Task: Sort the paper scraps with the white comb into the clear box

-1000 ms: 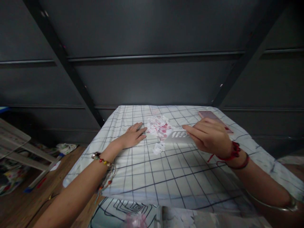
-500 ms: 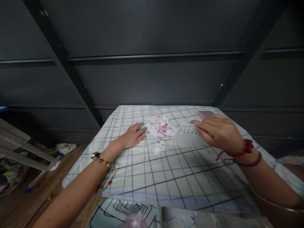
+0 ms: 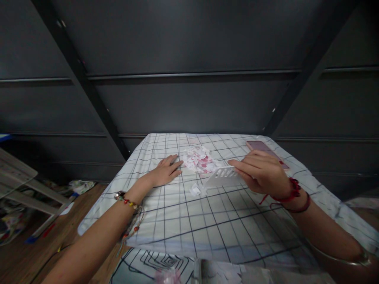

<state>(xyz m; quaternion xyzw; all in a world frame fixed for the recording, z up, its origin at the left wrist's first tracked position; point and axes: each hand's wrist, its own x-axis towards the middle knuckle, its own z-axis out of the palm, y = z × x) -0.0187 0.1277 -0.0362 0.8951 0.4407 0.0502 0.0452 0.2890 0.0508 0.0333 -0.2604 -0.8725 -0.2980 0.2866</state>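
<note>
A heap of torn paper scraps (image 3: 199, 159), white with pink bits, lies on the checked cloth (image 3: 177, 219). My left hand (image 3: 165, 172) rests flat at the heap's left side, fingers spread and fingertips close to the scraps. Between the thumb and fingers of my right hand (image 3: 263, 173) is a flat white plastic panel (image 3: 220, 180) with slanted slots. It stands tilted on its edge, just right of the heap. A small clump of scraps (image 3: 195, 190) sits nearer to me, beside the panel's left corner.
Behind my right hand lies a pink phone (image 3: 271, 152). Dark panelled metal (image 3: 183, 102) rises along the far edge of the table. A box with paper pieces (image 3: 222, 273) stands at the near edge, and a step ladder (image 3: 32, 185) is on the left.
My right hand has drawn the white panel toward me and slightly left, bringing its corner up to the small clump. More of the phone shows. My left hand stays in place.
</note>
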